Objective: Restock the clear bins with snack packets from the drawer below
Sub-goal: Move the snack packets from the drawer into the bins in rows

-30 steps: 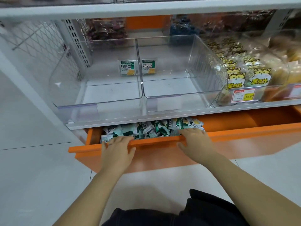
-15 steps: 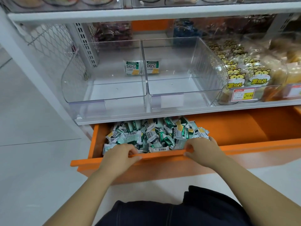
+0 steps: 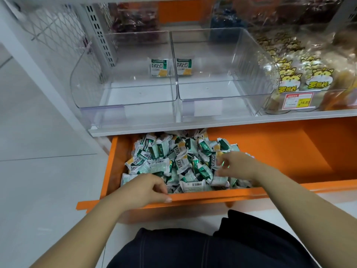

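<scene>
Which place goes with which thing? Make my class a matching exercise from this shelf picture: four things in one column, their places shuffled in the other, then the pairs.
Things
1. left hand
2. right hand
3. price tag
4. drawer

Places
A. over the packets
B. on the drawer's front edge
C. pulled out below the shelf
D. right of the two clear bins

Pairs: 1-B, 2-A, 3-D, 4-C
</scene>
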{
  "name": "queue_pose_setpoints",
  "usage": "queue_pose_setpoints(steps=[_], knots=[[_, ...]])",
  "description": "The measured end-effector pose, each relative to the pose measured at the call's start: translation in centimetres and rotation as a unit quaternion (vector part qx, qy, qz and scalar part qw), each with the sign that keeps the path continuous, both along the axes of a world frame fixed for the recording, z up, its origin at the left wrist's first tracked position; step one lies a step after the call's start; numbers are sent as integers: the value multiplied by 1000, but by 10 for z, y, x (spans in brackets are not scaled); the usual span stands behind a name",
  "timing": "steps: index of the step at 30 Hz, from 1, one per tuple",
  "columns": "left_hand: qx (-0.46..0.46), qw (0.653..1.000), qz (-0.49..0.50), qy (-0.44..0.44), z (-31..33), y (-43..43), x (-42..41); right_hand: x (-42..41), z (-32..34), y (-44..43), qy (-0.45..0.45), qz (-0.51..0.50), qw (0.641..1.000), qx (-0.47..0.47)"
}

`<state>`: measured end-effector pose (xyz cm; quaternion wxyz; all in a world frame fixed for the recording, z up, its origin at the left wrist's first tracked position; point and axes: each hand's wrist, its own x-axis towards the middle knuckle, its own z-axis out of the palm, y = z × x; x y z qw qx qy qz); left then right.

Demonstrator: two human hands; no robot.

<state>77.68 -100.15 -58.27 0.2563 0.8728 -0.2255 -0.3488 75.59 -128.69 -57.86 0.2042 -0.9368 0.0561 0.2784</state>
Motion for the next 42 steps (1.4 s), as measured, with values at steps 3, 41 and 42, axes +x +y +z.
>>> queue_pose_setpoints(steps=[3,41,42], knots=[[-7,1000,2,12,-1,0,1,24,-39,-2,-51,-36,995,-79],[-272,952,131,59,71,-22,-5,-32,79,58,-86,-185,794,572],[-289,945,139,62,73,-21,-8,-34,81,60,-76,-189,781,591]])
